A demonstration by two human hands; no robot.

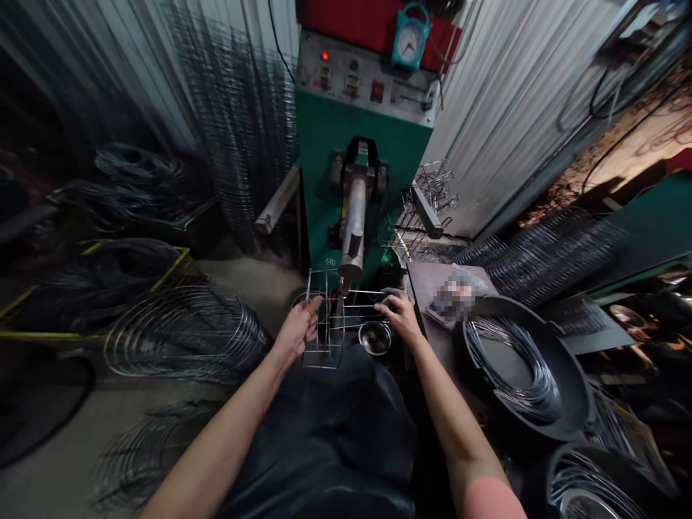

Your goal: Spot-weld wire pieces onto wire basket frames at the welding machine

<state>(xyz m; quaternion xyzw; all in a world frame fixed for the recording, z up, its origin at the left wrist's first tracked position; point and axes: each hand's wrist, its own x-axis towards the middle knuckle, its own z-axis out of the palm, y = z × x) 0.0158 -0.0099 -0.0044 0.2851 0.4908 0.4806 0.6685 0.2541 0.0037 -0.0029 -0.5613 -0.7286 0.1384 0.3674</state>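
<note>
Green machine ahead, wire frame between hands, nearer the left.

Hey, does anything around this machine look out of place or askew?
The wire frames right of the green machine look untidy: they sit jumbled at odd angles, while the wire rings in a black tray lie neatly together. No spill or damage is clear.
</note>
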